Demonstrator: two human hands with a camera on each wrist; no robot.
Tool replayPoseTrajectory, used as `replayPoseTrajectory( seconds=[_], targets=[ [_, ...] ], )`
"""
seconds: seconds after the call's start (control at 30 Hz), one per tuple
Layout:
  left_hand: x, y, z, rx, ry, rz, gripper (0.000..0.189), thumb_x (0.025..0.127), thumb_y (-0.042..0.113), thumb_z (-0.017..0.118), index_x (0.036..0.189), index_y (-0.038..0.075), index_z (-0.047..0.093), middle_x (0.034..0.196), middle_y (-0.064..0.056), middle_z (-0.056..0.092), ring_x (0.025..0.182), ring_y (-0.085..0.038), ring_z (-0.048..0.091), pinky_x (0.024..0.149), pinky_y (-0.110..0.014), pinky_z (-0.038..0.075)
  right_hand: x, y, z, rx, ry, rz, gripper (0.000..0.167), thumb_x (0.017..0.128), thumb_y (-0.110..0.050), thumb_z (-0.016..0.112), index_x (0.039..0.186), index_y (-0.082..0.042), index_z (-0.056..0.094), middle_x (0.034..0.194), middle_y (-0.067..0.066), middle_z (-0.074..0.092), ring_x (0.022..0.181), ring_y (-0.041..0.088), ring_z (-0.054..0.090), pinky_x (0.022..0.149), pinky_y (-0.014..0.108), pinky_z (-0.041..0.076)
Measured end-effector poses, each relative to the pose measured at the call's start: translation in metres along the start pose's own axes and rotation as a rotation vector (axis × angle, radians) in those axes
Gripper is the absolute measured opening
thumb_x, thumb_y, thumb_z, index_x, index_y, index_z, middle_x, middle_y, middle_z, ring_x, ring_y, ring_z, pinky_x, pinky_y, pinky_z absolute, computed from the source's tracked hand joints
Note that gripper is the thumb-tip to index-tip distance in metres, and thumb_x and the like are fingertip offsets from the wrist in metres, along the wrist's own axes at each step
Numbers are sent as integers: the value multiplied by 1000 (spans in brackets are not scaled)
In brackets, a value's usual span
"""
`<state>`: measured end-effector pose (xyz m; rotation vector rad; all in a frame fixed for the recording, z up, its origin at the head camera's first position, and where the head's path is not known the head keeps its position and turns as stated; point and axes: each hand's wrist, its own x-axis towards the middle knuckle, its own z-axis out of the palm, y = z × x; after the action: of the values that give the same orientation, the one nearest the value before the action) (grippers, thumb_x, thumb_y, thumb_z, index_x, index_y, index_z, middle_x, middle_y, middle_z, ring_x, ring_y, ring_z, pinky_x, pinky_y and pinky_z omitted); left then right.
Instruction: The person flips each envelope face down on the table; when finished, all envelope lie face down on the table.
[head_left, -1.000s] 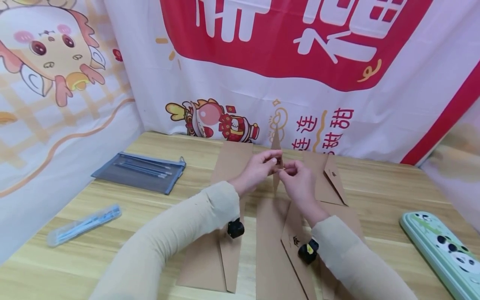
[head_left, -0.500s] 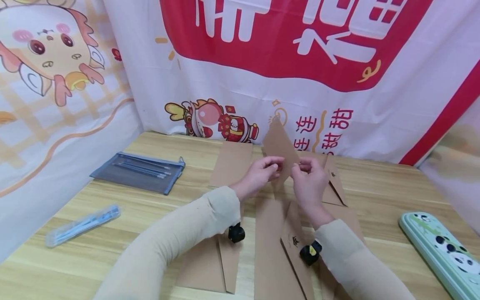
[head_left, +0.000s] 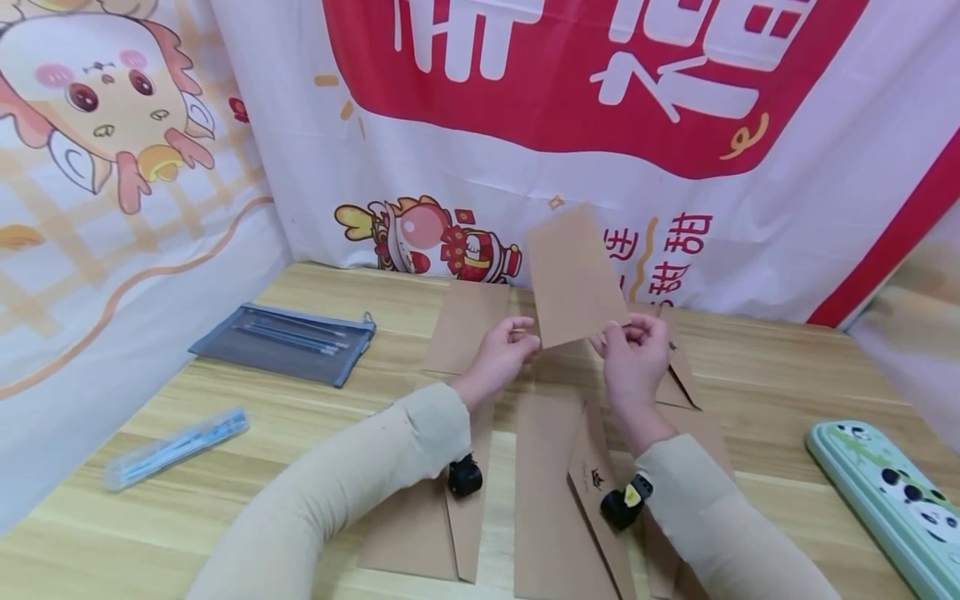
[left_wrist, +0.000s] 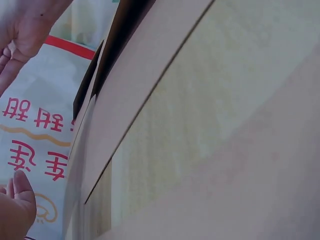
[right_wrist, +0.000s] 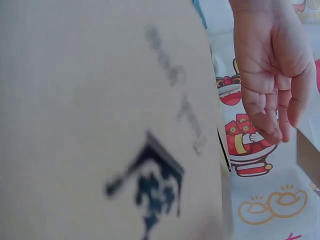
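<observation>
My right hand [head_left: 636, 362] pinches the lower right corner of a plain brown kraft envelope [head_left: 577, 275], raised and tilted above the table with its blank side facing me. Just left of its lower left corner is my left hand [head_left: 501, 350]. In the right wrist view the left hand [right_wrist: 272, 70] has loosely bent fingers, apart from the envelope's edge [right_wrist: 307, 157]. The left wrist view has the right hand [left_wrist: 25, 30] at top left and the left hand [left_wrist: 17, 210] at lower left. Under my arms lie more envelopes, one with a dark logo [head_left: 551, 500].
More kraft envelopes lie at the back left [head_left: 465, 325], front left [head_left: 412, 533] and right [head_left: 678, 358]. A grey-blue mesh pouch [head_left: 285, 342] and a clear case of blue items [head_left: 176, 450] sit left. A green panda pencil case [head_left: 892, 500] is right. Printed cloth [head_left: 450, 150] hangs behind.
The raised envelope has turned from edge-on to its blank face towards me and tilted. My right hand has moved right with it; my left hand has come away from it to the left.
</observation>
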<state>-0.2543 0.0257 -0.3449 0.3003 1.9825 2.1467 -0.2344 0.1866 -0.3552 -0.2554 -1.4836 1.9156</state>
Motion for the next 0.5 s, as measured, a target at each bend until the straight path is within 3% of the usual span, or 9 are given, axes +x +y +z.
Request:
replayPoseTrajectory(
  seconds=[0.13,0.27,0.37,0.5],
  targets=[
    [1,1,3,-55,8,-15,39,90,0,51,129,0,45,86,-10,57,75,-20,56,87,-46,49,-2,-4,1,41,26,68,27,80,4,60,96,-11,44,84,3,44,71,11,50,71,32,57],
    [2,2,5,-94,29,-5,39,90,-1,53,128,3,48,82,-5,57,71,-16,56,82,-37,52,2,6,-2,59,26,86,28,80,3,61,96,-12,43,84,3,43,75,11,49,73,33,57],
    [1,3,5,-96,41,9,41,87,-2,55,127,3,50,81,-3,59,70,-16,57,79,-36,52,-2,0,-2,66,5,111,30,79,5,60,100,-10,45,83,3,45,75,11,51,71,31,57],
    [0,6,2,-73,60,36,43,84,-6,57,126,2,52,83,-7,63,69,-16,59,81,-39,53,-7,-26,-2,-59,-128,213,48,81,9,55,125,-5,43,81,3,47,69,9,59,66,26,57]
  ],
)
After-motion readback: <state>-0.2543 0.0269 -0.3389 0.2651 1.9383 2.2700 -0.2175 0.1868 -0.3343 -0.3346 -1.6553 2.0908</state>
